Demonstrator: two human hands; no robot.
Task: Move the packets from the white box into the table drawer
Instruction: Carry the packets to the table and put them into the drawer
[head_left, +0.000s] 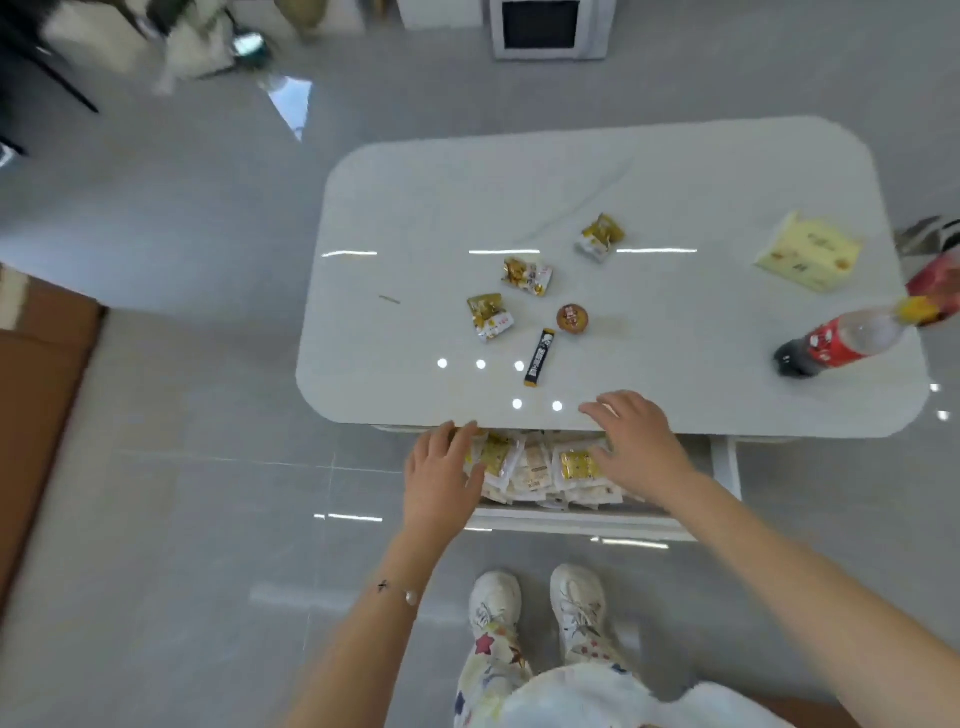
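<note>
The table drawer (582, 522) stands pulled out under the near edge of the white table (415, 208), filled with several white and gold packets (540, 470). My left hand (441, 480) lies flat over the drawer's left side, fingers straight on the packets. My right hand (636, 441) hovers with spread fingers over the drawer's right side and the table edge, holding nothing. Three gold and white packets (527, 275) lie loose on the tabletop. A pale yellow-white box (808, 252) sits at the table's right.
On the tabletop are a black stick sachet (540, 358), a small round brown cup (572, 318) and a cola bottle (836, 340) lying at the right edge. Grey tiled floor surrounds the table. My feet (540, 608) stand just before the drawer.
</note>
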